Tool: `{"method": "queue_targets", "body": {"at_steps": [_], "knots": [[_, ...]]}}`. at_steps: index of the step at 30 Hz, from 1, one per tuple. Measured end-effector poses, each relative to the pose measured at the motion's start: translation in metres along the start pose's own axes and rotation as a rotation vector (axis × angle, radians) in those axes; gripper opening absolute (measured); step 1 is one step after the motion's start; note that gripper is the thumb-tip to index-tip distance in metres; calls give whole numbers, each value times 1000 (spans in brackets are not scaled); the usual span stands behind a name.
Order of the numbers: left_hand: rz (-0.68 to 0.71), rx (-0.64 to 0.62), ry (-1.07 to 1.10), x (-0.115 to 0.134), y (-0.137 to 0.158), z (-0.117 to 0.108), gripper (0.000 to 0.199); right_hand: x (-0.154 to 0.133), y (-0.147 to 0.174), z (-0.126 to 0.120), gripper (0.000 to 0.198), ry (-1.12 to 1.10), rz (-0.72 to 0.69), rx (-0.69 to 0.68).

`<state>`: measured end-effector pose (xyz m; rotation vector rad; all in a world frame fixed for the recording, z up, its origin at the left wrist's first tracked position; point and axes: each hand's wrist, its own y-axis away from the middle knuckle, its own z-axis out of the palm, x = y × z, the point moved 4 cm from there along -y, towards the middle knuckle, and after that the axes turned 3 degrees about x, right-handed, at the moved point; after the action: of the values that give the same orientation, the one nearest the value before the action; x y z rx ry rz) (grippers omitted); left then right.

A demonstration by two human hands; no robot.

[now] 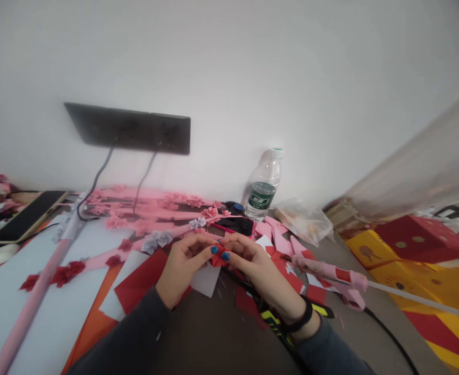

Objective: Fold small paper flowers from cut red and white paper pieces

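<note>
Between both sets of fingertips is a small folded red paper flower. My left hand pinches it from the left, thumb on top. From the other side my right hand grips it too, thumb and index closed on its edge. The flower's lower side is partly hidden by the fingers. Red paper sheets and a white paper piece lie under and beside my left hand. To the right of my right hand rests a pink hot glue gun with a white glue stick in its back.
Pink strips with paper flowers spread across the table's back left. A water bottle stands against the wall beside a phone. Black-and-yellow scissors lie beneath my right wrist. Yellow and red boxes fill the right. A pink pole slants at left.
</note>
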<state>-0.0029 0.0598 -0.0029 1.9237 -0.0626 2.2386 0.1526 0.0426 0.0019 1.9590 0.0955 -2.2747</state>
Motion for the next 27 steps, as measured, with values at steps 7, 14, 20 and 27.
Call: {"method": "queue_targets", "body": {"at_steps": [7, 14, 20, 27], "knots": [[70, 22, 54, -1, 0, 1, 30, -2, 1, -4, 31, -17, 0, 99], [18, 8, 104, -2, 1, 4, 34, -3, 2, -1, 28, -82, 22, 70], [-39, -1, 266, -7, -1, 2, 37, 1, 1, 1, 26, -138, 57, 22], [-79, -129, 370, -6, 0, 8, 35, 0, 4, 5, 25, -353, 201, -65]]}}
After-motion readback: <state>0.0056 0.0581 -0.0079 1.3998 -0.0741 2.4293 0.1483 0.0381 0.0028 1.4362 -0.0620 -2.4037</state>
